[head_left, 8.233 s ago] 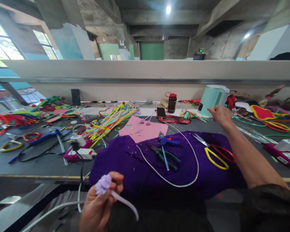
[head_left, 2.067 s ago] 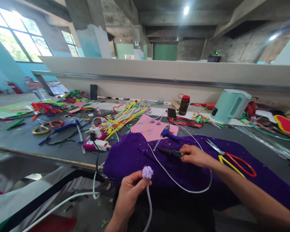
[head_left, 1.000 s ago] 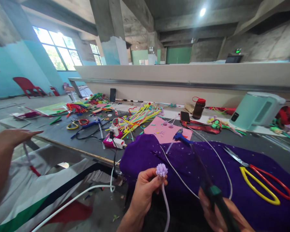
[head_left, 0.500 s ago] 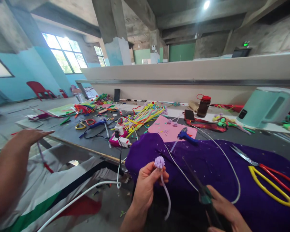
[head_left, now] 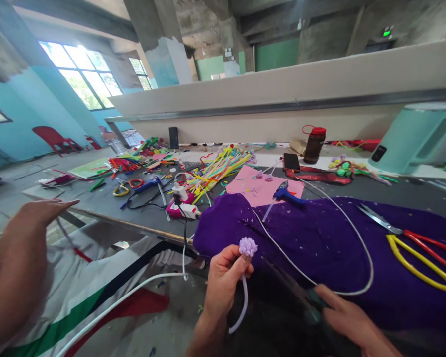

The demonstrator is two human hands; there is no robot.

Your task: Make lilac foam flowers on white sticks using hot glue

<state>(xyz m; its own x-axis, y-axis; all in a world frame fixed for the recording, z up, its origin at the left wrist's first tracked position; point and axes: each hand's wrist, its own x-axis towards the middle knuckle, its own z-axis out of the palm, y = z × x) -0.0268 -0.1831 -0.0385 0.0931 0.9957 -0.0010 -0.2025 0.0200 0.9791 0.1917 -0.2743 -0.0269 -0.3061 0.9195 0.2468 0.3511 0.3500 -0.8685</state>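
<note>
Bright daylight from left windows [head_left: 80,82]; wide-angle edge distortion, slight blur.

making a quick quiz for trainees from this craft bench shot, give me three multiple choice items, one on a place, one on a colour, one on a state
1. Where do the large scissors with one yellow and one red handle loop lie?
A. on the purple cloth
B. on the pink sheet
C. on the floor

2. What colour is the small fuzzy pipe-cleaner flower in the left hand?
A. orange
B. lilac
C. green

3. What is the right hand doing?
A. lying flat and empty
B. holding a phone
C. gripping dark green-handled pliers

Key: 1 A, both loops rest on the cloth. 2 B, the bloom is pale purple, as is its stem. 3 C, the fingers close round the handles, tips pointing toward the flower.
</note>
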